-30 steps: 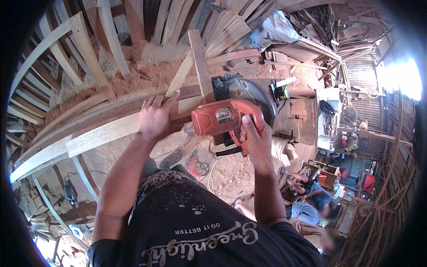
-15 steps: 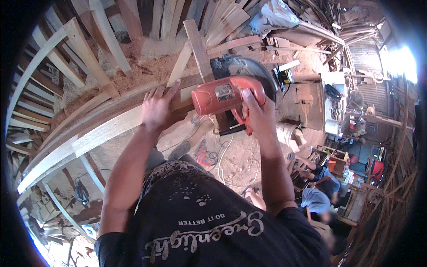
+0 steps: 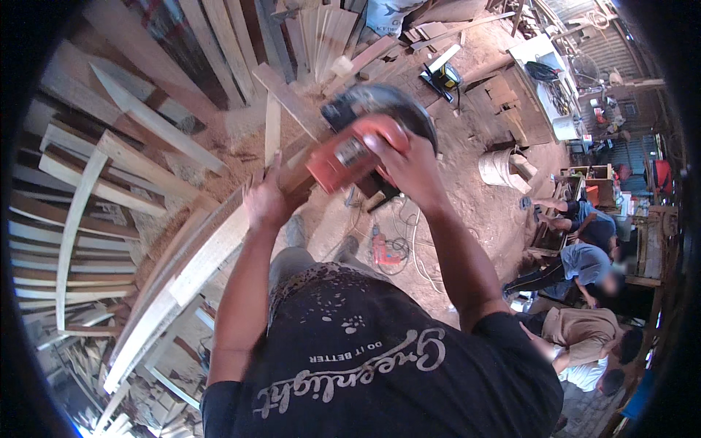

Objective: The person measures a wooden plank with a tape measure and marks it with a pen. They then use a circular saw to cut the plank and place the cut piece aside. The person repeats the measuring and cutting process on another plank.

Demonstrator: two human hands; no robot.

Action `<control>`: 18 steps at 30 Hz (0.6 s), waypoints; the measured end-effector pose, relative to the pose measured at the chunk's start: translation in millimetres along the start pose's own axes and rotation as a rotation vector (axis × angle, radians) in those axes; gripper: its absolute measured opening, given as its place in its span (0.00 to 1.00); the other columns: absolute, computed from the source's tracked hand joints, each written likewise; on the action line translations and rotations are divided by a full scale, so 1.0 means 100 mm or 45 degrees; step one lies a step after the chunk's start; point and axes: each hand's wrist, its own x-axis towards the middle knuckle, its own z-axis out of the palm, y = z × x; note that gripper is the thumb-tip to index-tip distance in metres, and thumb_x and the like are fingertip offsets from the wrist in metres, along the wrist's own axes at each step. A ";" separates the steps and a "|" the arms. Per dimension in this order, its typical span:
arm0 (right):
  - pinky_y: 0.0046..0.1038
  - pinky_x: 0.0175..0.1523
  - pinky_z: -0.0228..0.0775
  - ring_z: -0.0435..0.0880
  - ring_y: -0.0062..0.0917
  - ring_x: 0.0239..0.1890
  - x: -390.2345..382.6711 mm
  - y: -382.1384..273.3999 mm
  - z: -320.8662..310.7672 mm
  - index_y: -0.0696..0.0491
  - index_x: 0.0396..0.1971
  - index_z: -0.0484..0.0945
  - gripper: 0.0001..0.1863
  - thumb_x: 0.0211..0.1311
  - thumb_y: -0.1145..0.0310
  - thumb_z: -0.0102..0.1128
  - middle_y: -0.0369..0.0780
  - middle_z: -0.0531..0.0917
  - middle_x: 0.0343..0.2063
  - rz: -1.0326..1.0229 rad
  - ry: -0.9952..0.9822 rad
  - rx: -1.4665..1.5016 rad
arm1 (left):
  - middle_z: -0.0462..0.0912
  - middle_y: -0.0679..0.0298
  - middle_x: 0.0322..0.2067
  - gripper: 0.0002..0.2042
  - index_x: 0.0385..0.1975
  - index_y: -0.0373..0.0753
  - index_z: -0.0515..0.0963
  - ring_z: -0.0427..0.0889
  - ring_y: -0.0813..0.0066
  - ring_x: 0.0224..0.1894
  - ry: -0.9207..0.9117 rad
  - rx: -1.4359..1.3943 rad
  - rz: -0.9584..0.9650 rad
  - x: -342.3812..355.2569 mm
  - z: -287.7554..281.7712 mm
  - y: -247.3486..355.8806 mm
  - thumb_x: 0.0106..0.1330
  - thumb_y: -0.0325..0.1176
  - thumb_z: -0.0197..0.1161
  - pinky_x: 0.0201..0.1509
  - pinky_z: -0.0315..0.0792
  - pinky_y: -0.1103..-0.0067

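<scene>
My right hand [image 3: 410, 166] is wrapped round the handle of a red circular saw [image 3: 337, 162] with a dark rounded blade guard [image 3: 394, 102]. Motion slightly blurs the saw, which sits at the far end of a long curved wooden beam [image 3: 193, 277]. My left hand [image 3: 267, 198] rests on that beam just left of the saw, its fingers stretched over the top. The guard and body hide the blade, so I cannot tell whether it touches the wood. A narrow plank [image 3: 285, 100] lies beyond the saw.
Curved wooden pieces [image 3: 73, 241] and boards crowd the left and far side over sawdust. A red power tool [image 3: 385, 252] with cables lies on the floor near my feet. A white bucket [image 3: 496, 168] with wood scraps stands right. Several people [image 3: 584, 263] are farther right.
The whole view has turned, bringing more people into sight at the right. The saw is tilted more, its body's left end lower. Both hands keep their places on the saw and beam.
</scene>
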 end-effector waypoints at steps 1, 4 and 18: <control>0.26 0.39 0.74 0.85 0.24 0.35 -0.16 0.02 -0.05 0.53 0.53 0.88 0.19 0.75 0.55 0.67 0.39 0.89 0.36 -0.006 0.018 0.044 | 0.83 0.48 0.57 0.57 0.78 0.52 0.67 0.84 0.45 0.58 -0.057 -0.006 -0.055 0.01 0.01 0.02 0.43 0.57 0.87 0.66 0.75 0.54; 0.20 0.36 0.72 0.81 0.13 0.33 -0.63 0.28 -0.36 0.55 0.55 0.87 0.17 0.77 0.59 0.66 0.32 0.88 0.39 -0.021 0.113 0.154 | 0.72 0.43 0.72 0.56 0.80 0.51 0.64 0.73 0.42 0.72 -0.211 -0.041 -0.114 0.03 -0.18 0.18 0.49 0.57 0.85 0.75 0.68 0.52; 0.25 0.33 0.74 0.81 0.19 0.28 -2.00 2.60 -0.96 0.55 0.51 0.84 0.20 0.73 0.55 0.67 0.34 0.84 0.31 0.873 0.947 0.437 | 0.75 0.40 0.67 0.60 0.82 0.47 0.57 0.74 0.35 0.66 -0.241 -0.015 -0.138 0.01 0.05 0.15 0.47 0.46 0.86 0.72 0.70 0.50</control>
